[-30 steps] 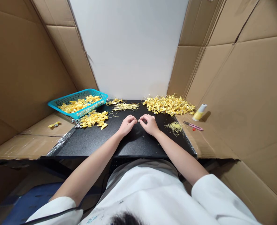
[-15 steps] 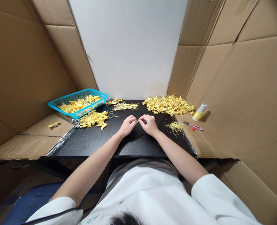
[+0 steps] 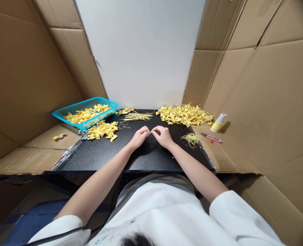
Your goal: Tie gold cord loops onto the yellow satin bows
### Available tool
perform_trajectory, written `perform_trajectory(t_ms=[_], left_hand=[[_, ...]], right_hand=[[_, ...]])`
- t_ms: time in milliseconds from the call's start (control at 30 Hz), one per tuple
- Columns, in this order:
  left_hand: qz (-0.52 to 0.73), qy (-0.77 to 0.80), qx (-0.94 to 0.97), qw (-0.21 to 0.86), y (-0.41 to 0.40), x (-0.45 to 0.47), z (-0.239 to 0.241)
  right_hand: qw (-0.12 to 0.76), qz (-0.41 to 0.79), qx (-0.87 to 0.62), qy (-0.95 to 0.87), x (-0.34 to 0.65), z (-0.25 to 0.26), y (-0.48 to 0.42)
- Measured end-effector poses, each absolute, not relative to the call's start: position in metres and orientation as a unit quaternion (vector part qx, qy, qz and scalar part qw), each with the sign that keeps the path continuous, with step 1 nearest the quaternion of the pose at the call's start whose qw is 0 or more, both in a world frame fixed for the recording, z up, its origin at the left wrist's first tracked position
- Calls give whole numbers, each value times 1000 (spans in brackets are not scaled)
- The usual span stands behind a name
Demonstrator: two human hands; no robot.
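Observation:
Over the middle of the black table (image 3: 102, 159), my left hand (image 3: 140, 137) and my right hand (image 3: 162, 136) meet almost fingertip to fingertip, both closed in a pinch. A tiny bit of something yellow (image 3: 149, 133) shows between them; most of it is hidden by the fingers, so its kind cannot be made out. Left of my left hand lies a heap of yellow ribbon bows (image 3: 104, 130) with silvery beads at its edge. Beyond the hands is a bundle of yellow cord pieces (image 3: 137, 117). Nearest my right hand is a small tangle of thread scraps (image 3: 191, 139).
A turquoise basket (image 3: 93, 123) of yellow bows stands at the back left. A large pile of bows with cords (image 3: 184, 114) lies back right. Beside it are a thread spool (image 3: 218, 123) and pink thread snips (image 3: 211, 137). Cardboard walls (image 3: 269, 102) rise on both sides.
My fingers have shifted very slightly around the small yellow thing between them. Everything else on the table lies as before.

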State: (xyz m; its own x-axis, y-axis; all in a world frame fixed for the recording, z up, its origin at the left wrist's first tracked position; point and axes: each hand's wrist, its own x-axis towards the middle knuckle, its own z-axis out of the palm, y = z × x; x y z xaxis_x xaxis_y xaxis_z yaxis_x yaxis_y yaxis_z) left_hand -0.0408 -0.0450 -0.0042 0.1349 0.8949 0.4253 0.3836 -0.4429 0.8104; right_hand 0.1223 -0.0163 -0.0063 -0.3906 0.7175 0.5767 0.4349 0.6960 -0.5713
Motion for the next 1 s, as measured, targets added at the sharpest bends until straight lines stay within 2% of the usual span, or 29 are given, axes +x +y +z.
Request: perform_trajectory(t_ms=[467,1000], left_hand=[[499,416,660,378,-40,-41,-12],[500,451,626,392,-38,-42,-12]], right_hand=[[437,220,-340,-803,121,-7,-15],[474,221,-329,-787,121,-4,-21]])
